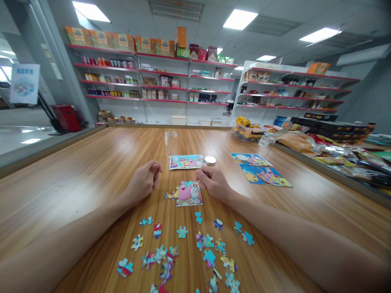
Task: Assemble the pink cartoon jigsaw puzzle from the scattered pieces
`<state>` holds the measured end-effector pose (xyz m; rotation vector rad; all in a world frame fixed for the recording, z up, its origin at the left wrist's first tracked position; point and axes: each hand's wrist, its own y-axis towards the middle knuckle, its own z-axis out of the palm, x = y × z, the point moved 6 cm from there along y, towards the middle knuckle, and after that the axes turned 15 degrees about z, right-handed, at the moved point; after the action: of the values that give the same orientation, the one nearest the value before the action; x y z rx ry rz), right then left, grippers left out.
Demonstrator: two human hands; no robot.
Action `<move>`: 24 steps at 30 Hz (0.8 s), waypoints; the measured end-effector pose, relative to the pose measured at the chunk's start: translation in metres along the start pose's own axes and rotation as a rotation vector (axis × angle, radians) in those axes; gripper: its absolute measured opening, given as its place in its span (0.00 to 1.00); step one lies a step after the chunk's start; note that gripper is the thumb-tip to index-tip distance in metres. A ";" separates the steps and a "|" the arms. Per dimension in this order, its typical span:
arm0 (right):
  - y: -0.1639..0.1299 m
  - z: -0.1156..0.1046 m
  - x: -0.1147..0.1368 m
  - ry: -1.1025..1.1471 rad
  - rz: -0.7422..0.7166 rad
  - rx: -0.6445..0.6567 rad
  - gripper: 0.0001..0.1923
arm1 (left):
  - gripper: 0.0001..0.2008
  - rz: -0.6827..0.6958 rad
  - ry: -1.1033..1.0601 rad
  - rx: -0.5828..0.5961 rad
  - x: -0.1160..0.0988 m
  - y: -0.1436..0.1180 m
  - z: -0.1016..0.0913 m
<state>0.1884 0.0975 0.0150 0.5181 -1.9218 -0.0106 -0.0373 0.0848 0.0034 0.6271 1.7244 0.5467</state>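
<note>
— How are the hands set?
— Both forearms reach forward. The left hand (143,180) is curled loosely, fingers tucked under; the right hand (214,181) has fingers pinched together, knuckles up.

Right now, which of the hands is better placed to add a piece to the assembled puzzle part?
Probably the right hand: its fingers touch the assembled puzzle part at its upper right edge. The left hand rests curled beside it.

From here I can't see inside my left hand (146,179), curled shut, nor what the right hand (213,182) pinches. The loose puzzle pieces (183,252) run off the bottom edge. Labels on the far shelves (159,77) are too small to read.
</note>
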 end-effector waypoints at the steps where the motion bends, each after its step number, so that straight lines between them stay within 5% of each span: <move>1: 0.000 0.000 0.000 0.002 -0.007 -0.003 0.15 | 0.07 0.024 0.004 0.020 -0.001 -0.001 0.002; 6: -0.002 -0.003 0.001 -0.066 -0.122 -0.070 0.10 | 0.16 0.336 0.170 0.147 -0.020 0.000 0.008; 11: -0.002 -0.007 0.003 -0.193 -0.171 -0.150 0.15 | 0.23 0.681 0.372 0.455 -0.043 -0.006 0.025; 19: -0.003 -0.004 -0.002 -0.201 -0.073 -0.042 0.11 | 0.21 0.762 0.388 0.629 -0.052 -0.014 0.036; 24: -0.015 0.007 0.008 -0.222 -0.153 0.101 0.09 | 0.22 0.745 0.388 0.656 -0.050 -0.015 0.036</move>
<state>0.1855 0.0794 0.0154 0.7578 -2.1015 -0.0729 0.0059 0.0421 0.0212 1.7645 2.0164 0.6307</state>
